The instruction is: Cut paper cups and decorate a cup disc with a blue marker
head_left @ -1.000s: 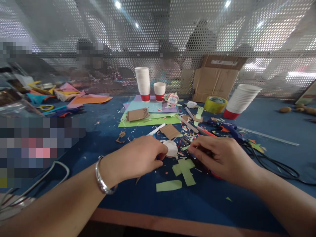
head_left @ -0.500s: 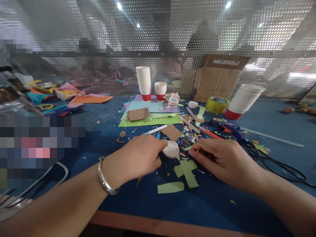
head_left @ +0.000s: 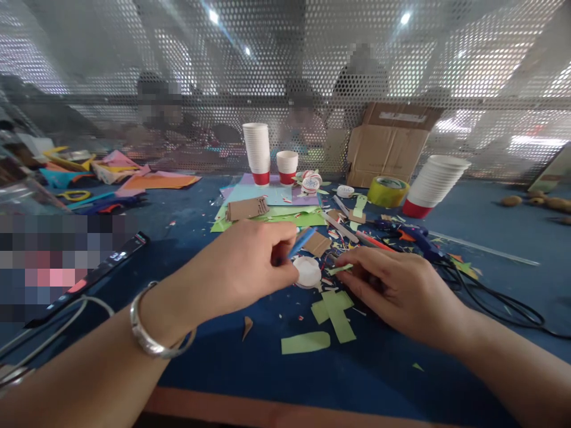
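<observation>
Left hand (head_left: 234,270) is curled to a loose pinch, a small gap showing between thumb and forefinger, with a slim blue pen-like stick (head_left: 304,239) held there at a tilt. Its thumb is just beside the white disc (head_left: 307,273), which lies on the surface (head_left: 214,380) between the two hands. Right hand (head_left: 395,279) is half closed, a narrow green strip (head_left: 341,269) at its fingertips; whether it grips that strip, or something dark under the palm, cannot be told. Nearer the person lie the crossed green strips (head_left: 338,318).

Handling the stick well likely calls for a light, steady hold close to its working end, the thumb clear of the disc's rim. The paper looks light enough to slide, so the wrists are best lifted over the crossed strips.
</observation>
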Motion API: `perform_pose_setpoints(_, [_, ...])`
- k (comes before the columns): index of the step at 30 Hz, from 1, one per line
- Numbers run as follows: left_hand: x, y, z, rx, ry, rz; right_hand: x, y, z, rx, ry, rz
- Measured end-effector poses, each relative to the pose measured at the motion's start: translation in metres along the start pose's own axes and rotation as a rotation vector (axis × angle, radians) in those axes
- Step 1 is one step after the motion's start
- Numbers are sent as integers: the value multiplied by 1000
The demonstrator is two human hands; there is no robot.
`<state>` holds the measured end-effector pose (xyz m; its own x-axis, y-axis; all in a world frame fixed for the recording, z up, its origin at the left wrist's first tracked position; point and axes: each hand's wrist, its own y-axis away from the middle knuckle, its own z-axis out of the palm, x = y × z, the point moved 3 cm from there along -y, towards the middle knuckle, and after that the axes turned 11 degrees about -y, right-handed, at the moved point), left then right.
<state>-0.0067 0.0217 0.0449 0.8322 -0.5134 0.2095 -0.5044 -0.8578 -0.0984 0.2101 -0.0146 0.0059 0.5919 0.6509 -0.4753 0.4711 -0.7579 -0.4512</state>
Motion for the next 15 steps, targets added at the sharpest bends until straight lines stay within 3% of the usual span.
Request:
perform_pose_setpoints(2, [7,2,5,-65,250,-4,-1,1,2,42,71,-56])
perform_pose_setpoints(5, [20,6,18,-272,685,0,-2,3,6,51,140,-136])
perform_pose_setpoints(7, [27,8,23,-330,862,3,-4,5,7,55,146,-167])
perform_pose_setpoints(11, [30,5,21,-251,954,58,-3,3,0,123,49,-36])
perform_pose_setpoints(15, [20,-1,13,-133,832,114,2,0,-9,268,-160,163])
